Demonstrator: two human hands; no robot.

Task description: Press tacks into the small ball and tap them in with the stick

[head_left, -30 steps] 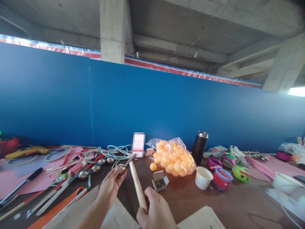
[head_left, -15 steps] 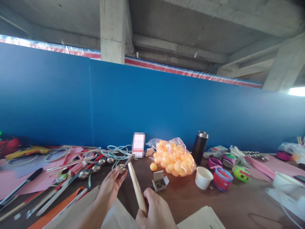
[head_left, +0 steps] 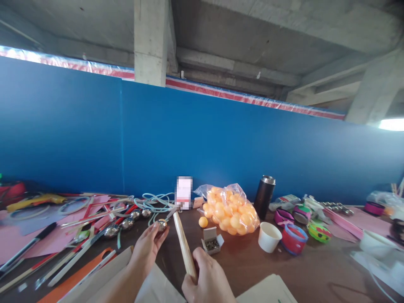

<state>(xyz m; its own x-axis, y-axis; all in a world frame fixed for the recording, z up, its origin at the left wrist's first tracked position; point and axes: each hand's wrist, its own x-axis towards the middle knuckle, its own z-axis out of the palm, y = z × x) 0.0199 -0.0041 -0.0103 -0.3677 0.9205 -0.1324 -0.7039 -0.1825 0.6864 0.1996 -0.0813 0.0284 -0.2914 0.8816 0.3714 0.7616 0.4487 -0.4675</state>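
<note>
My left hand [head_left: 147,249] holds a shiny silver ball [head_left: 162,225] between its fingertips, above the brown table [head_left: 249,265]. In my right hand [head_left: 208,280] is the light wooden handle [head_left: 184,246] of a tool, its fingers wrapped round the lower end. The tool's thin grey head [head_left: 172,212] points toward the ball, slightly above and right of it; whether they touch I cannot tell. An open small box [head_left: 212,241] of small metal pieces stands right of the handle, and one orange ball [head_left: 203,222] lies behind it.
A bag of orange balls [head_left: 232,210], a black bottle [head_left: 264,197] and a white cup [head_left: 269,237] stand to the right, beside colourful straps [head_left: 294,238]. At left lie silver balls [head_left: 127,223], a black pen [head_left: 28,247], sticks and pink paper [head_left: 47,248]. A blue partition [head_left: 202,134] rises behind.
The tool in my right hand has shifted slightly to the right, its head a little farther from the silver ball. My left hand still holds the ball in nearly the same place.
</note>
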